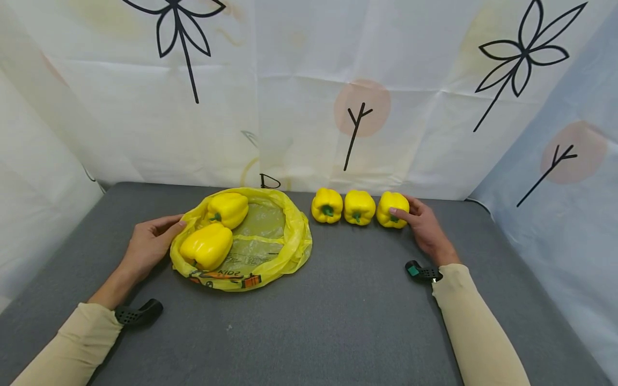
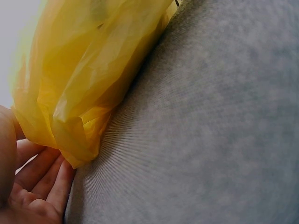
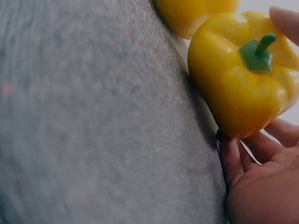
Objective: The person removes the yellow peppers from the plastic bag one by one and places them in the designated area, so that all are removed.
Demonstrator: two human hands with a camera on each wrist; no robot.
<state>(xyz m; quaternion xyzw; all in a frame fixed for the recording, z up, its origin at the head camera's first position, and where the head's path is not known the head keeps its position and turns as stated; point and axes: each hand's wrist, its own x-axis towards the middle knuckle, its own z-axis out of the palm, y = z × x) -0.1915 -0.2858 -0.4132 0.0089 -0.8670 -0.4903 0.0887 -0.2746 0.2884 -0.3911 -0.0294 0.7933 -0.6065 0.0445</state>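
A yellow plastic bag lies with its mouth spread wide on the grey table, two yellow bell peppers inside at its left. At the bag's left rim, my left hand pinches the plastic between thumb and fingers; the left wrist view shows the bag's folded side against them. To the right, my right hand grips a yellow bell pepper, thumb over its front and fingers around its far side. Its green stem faces the right wrist camera.
Two more yellow bell peppers, a middle one and a left one, stand in a row between the bag and my right hand. A white printed cloth hangs along the table's back edge. The grey tabletop stretches in front.
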